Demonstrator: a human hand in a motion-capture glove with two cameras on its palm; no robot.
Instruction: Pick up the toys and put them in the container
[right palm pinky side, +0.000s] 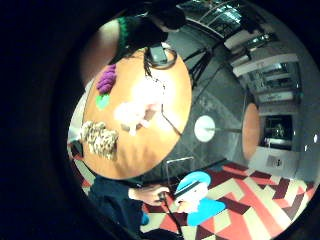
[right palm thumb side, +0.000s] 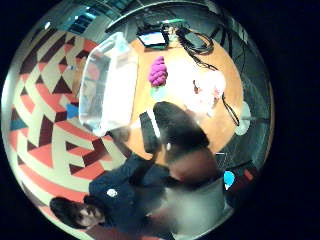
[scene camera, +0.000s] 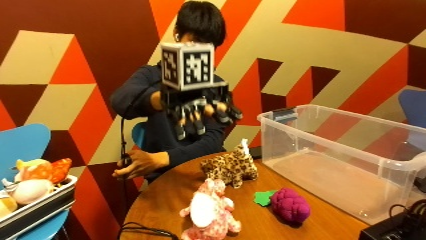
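Observation:
In the outside view my gloved right hand (scene camera: 200, 112) hangs in the air above the round wooden table (scene camera: 160, 200), fingers loosely spread and holding nothing. Below it stands a spotted leopard plush (scene camera: 231, 169). Nearer the front lie a pink and white plush (scene camera: 208, 210) and a purple grape toy (scene camera: 290, 204) with a green leaf. A clear plastic container (scene camera: 313, 145) sits on the table's right side with nothing in it. The palm views look down on the leopard (right palm pinky side: 100, 139), the pink plush (right palm pinky side: 137, 107), the grapes (right palm thumb side: 158, 71) and the container (right palm thumb side: 107, 82).
A tray of more soft toys (scene camera: 33, 185) rests on a blue chair at the left. A black device with cables (scene camera: 393, 230) lies at the table's front right. The person's bare left hand (scene camera: 140, 165) holds a cable by the table's edge.

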